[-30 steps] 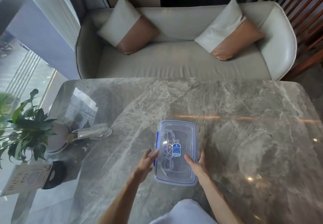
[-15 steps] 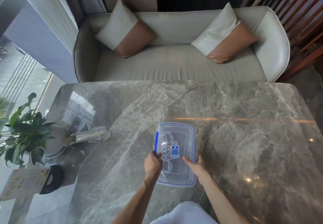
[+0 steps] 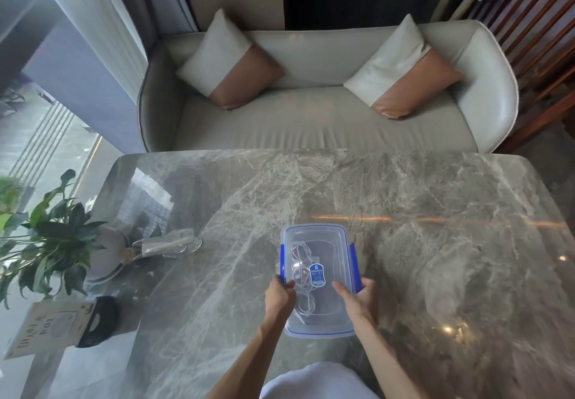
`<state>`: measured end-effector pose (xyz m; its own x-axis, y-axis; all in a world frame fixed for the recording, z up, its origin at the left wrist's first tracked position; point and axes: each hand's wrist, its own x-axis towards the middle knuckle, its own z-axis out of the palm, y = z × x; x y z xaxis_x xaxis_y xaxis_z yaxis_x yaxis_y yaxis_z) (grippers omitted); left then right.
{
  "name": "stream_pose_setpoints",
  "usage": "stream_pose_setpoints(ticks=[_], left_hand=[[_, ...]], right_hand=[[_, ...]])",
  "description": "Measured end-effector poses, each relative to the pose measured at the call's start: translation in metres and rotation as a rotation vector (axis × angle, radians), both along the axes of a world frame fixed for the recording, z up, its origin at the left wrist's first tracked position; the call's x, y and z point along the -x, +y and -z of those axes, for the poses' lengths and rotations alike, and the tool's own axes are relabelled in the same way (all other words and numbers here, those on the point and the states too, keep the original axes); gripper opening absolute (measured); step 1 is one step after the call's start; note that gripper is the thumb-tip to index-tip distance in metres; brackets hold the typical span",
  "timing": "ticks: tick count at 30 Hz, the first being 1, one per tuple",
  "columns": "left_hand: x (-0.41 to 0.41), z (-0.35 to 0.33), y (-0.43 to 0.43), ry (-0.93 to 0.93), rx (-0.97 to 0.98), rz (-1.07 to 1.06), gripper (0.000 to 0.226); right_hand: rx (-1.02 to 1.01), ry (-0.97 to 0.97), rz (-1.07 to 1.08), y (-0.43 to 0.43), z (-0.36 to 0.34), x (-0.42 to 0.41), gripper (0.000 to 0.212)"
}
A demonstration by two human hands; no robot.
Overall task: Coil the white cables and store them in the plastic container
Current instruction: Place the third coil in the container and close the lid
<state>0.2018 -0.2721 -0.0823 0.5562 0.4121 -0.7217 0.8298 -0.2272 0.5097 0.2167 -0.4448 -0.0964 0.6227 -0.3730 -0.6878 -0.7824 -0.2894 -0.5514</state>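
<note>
A clear plastic container [image 3: 329, 243] with a blue-edged lid stands on the marble table near me. Its lid is on, with a blue label in the middle. White cables [image 3: 300, 274] lie coiled inside, seen through the lid on its left half. My left hand [image 3: 278, 294] grips the container's left side, fingers curled over the blue latch. My right hand [image 3: 357, 299] presses the right side, thumb on the lid and fingers around the right blue latch. Both blue side latches lie down against the container walls.
The marble table [image 3: 435, 243] stretches wide to the right and far side. At the left stand a potted plant [image 3: 46, 236], a glass dish [image 3: 174, 243] and a card stand [image 3: 56, 327]. A grey sofa [image 3: 311, 118] with two cushions lies beyond the table.
My left hand went from flat beside the container to gripping its left latch. My right hand closed around the right side, where a blue latch now shows folded down.
</note>
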Motion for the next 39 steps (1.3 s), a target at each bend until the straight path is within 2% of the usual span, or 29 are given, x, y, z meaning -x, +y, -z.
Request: stream_pose_setpoints(ticks=[3,7,10,13,16,17,18,19,21,22,23,25,26,30,36,39], left_hand=[[0.008,-0.002,-0.008,-0.029,0.094,-0.057,0.026],[0.014,0.001,-0.014,-0.008,0.120,-0.059,0.025],[0.021,-0.001,-0.018,0.021,0.125,-0.077,0.020],[0.038,-0.008,-0.024,0.063,0.206,-0.125,0.022],[0.063,-0.019,-0.037,0.196,0.365,0.055,0.029],[0.069,-0.022,-0.040,0.192,0.335,0.155,0.029],[0.073,-0.023,-0.042,0.120,0.187,0.284,0.028],[0.076,-0.022,-0.041,-0.004,-0.039,0.420,0.026],[0.077,-0.021,-0.027,-0.311,-0.413,0.573,0.012],[0.076,-0.021,-0.019,-0.434,-0.522,0.637,0.017],[0.071,-0.021,-0.010,-0.475,-0.601,0.716,0.034],[0.057,-0.019,0.009,-0.384,-0.667,0.819,0.062],[0.051,-0.015,0.017,-0.342,-0.665,0.871,0.068],[0.047,0.013,0.028,-0.267,-0.635,1.011,0.075],[0.004,0.018,0.006,-0.052,-0.681,0.980,0.075],[-0.027,0.011,0.009,-0.064,-0.685,1.024,0.073]], right_hand=[[0.160,-0.086,-0.029,0.002,-0.010,0.005,0.060],[0.208,-0.126,-0.035,0.003,-0.014,0.004,0.045],[0.249,-0.192,-0.121,0.005,-0.016,-0.004,0.041],[0.339,-0.276,-0.383,0.005,-0.016,-0.027,0.046],[0.495,-0.347,-0.741,0.016,-0.020,-0.055,0.052],[0.559,-0.353,-0.865,0.021,-0.022,-0.063,0.053],[0.604,-0.346,-0.971,0.026,-0.023,-0.070,0.055],[0.628,-0.345,-1.036,0.031,-0.025,-0.074,0.056],[0.641,-0.382,-1.027,0.038,-0.032,-0.070,0.057],[0.653,-0.407,-0.965,0.041,-0.035,-0.061,0.056],[0.656,-0.417,-0.899,0.044,-0.036,-0.046,0.055],[0.630,-0.382,-0.875,0.048,-0.033,-0.003,0.054],[0.614,-0.336,-0.911,0.047,-0.029,0.018,0.056],[0.637,-0.233,-1.007,0.032,-0.011,0.048,0.071],[0.676,-0.265,-1.150,0.021,-0.005,-0.018,0.061],[0.698,-0.216,-1.173,0.022,-0.001,-0.048,0.066]])
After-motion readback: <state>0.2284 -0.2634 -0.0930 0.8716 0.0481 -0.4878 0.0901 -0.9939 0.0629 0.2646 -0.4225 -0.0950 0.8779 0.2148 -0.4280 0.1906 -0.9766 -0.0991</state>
